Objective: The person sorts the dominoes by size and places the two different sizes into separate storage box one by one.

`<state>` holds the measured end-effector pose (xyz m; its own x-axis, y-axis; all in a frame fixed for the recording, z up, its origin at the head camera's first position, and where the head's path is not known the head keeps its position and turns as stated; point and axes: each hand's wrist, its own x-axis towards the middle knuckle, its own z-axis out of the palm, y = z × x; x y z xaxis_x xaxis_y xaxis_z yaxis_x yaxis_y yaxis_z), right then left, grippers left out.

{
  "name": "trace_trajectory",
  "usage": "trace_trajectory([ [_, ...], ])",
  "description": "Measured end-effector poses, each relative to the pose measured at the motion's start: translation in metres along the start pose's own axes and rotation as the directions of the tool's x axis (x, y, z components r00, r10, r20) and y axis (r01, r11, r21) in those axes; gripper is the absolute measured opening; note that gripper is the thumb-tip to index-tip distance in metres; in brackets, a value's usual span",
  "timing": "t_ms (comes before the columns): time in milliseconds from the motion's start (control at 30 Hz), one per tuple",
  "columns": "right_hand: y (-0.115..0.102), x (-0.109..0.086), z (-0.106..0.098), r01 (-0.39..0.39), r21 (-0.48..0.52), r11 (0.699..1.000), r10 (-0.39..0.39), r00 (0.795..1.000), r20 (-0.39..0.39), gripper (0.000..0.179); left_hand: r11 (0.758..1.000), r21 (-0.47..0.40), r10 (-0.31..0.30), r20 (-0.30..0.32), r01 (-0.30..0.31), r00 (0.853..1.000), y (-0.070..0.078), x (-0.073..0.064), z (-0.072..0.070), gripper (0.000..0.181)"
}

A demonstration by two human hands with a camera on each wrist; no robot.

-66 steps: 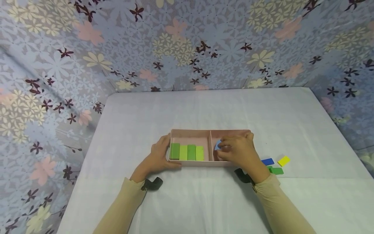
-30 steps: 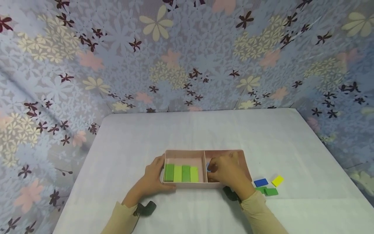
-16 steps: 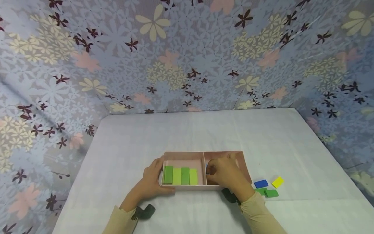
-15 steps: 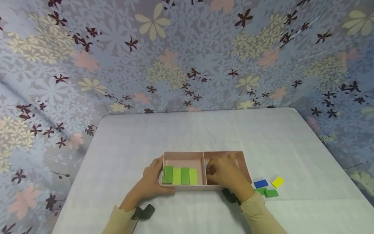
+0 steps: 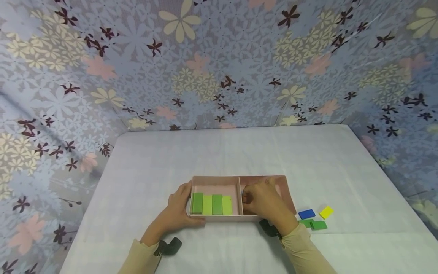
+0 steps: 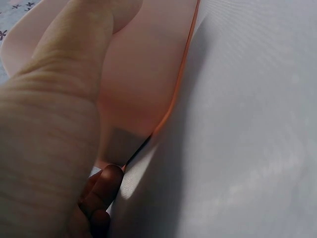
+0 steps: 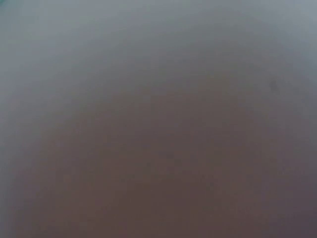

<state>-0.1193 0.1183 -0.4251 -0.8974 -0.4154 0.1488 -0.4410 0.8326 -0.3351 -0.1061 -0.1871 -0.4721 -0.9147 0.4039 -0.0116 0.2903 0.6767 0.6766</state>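
Observation:
A pink two-compartment box lies on the table. My left hand grips its left end, thumb along the front wall; in the left wrist view the fingers curl under the box wall. Green and yellow-green blocks stand in a row along the front of the left compartment. Inside the right compartment, my right hand has its fingers curled close to the divider, pinching a light blue block. The hand hides nearly all of that block. The right wrist view is only a blur.
To the right of the box lie a dark blue block, a yellow block and two green blocks, the nearer green block touching the other. White cloth covers the table. A flowered curtain hangs behind and at the sides.
The right hand has shifted left toward the divider with the light blue block, which is now almost hidden. The left hand keeps its grip on the box. The head view has tilted upward.

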Motion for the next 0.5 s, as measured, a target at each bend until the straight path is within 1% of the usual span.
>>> trace_trajectory([
  [233,-0.0009,-0.0001,-0.0006,-0.002,0.023,1.0,0.002,1.0,0.026,0.027,1.0,-0.014,0.017,0.008,-0.017,1.0,0.0008,0.0007,-0.0006,0.122],
  [333,-0.001,-0.0003,-0.0005,-0.007,0.028,1.0,0.006,0.999,0.037,0.026,1.0,-0.007,0.012,0.02,-0.012,1.0,0.0011,0.0012,-0.0009,0.121],
  [500,-0.0021,0.0,0.0008,-0.025,0.051,0.998,0.022,0.998,0.055,0.024,1.0,-0.005,-0.001,0.021,0.001,1.0,-0.0007,0.0008,-0.0008,0.121],
])
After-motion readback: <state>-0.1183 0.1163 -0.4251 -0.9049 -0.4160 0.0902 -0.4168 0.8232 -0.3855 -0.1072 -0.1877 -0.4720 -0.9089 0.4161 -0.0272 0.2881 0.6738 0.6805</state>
